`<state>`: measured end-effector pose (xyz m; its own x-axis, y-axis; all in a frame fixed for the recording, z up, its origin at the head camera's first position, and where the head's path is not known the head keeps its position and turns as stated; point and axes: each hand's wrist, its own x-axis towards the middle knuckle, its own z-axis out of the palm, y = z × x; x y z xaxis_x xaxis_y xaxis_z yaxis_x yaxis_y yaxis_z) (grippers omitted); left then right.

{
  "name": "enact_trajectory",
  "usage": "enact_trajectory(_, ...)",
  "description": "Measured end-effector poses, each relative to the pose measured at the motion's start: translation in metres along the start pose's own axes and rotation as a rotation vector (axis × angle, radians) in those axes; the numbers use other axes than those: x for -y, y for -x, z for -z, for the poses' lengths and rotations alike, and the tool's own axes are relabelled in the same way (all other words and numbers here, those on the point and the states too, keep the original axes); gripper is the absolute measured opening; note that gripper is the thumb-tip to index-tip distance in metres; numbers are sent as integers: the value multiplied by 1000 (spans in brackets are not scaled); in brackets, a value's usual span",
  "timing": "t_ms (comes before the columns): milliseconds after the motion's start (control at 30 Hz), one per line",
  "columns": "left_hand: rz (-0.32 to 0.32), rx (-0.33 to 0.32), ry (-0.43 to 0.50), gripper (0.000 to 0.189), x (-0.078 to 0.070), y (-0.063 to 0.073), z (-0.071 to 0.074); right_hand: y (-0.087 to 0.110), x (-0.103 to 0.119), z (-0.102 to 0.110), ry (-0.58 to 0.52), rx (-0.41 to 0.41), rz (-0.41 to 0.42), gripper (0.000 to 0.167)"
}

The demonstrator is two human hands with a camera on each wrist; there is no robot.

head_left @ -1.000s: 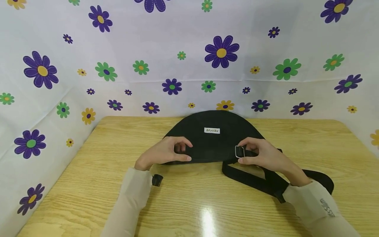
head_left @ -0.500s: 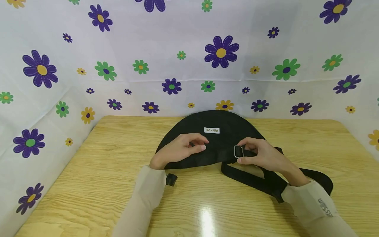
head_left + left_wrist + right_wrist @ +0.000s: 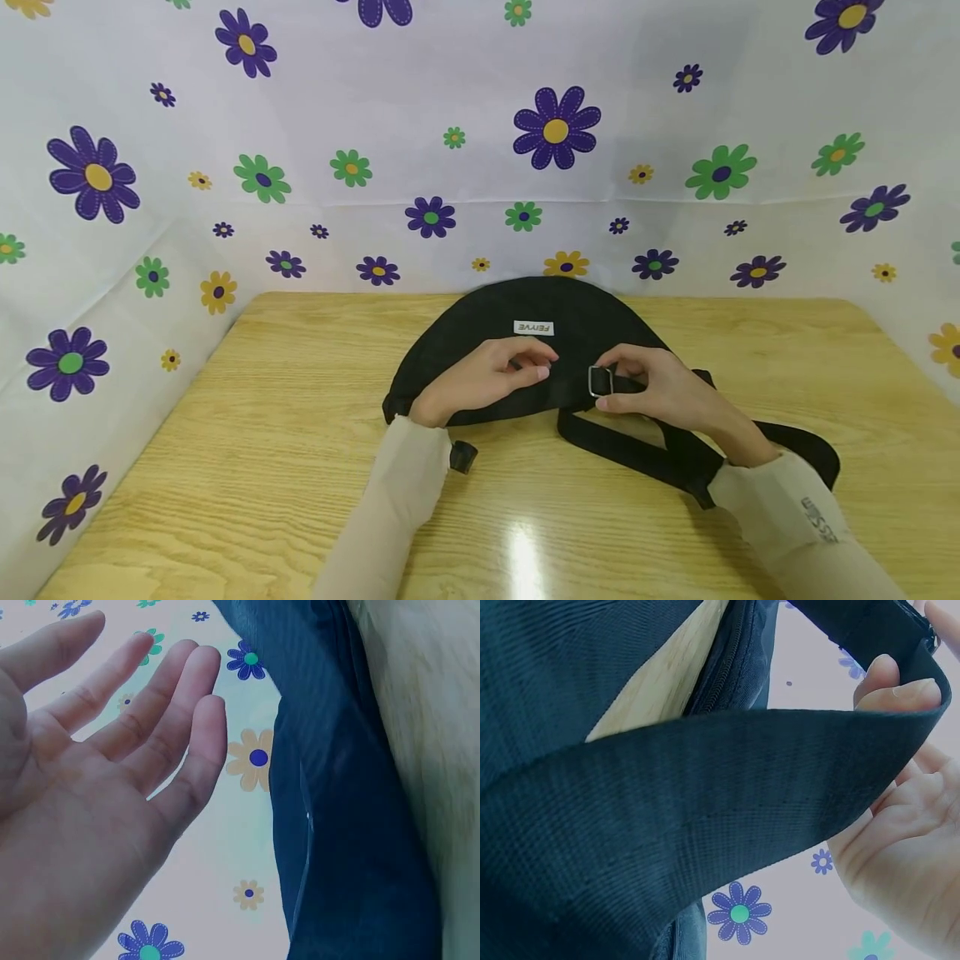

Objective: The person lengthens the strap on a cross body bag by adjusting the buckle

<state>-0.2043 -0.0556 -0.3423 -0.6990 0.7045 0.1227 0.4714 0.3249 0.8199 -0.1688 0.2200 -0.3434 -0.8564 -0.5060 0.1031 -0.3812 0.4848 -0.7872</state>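
A black crescent-shaped bag (image 3: 450, 342) lies on the table, its white label (image 3: 533, 328) reading upside down. My right hand (image 3: 663, 387) pinches the black strap at its metal slider buckle (image 3: 590, 382), close to the bag's lower right. The strap (image 3: 705, 795) loops past the fingers in the right wrist view, with a zipper (image 3: 724, 664) behind it. Over the bag's front hovers my left hand (image 3: 491, 375), holding nothing. In the left wrist view its fingers (image 3: 199, 742) are loosely bent, apart from the bag's dark fabric (image 3: 345, 825).
A small black plastic clip (image 3: 462, 457) shows beside the left sleeve. Slack strap (image 3: 806, 450) spreads out at the right, passing by the right forearm. The wooden table (image 3: 247, 500) meets a white flowered cloth (image 3: 322, 108) at the back and left.
My left hand has moved right, from the bag's lower left across its front toward the slider buckle. The bag's left end has come into view. The right hand keeps its pinch, nearly still.
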Motion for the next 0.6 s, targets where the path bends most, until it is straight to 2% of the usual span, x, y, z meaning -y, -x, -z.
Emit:
enact_trajectory(267, -8, 9, 6, 31, -2, -8, -7, -2, 2, -1, -4, 0, -8, 38)
enact_trajectory(433, 8, 17, 35, 32, -2, -13, -11, -2, 3, -1, 5, -3, -7, 38)
enact_trajectory(600, 24, 29, 23, 32, 0, -17, -16, -3, 3, 0, 3, -2, -15, 38)
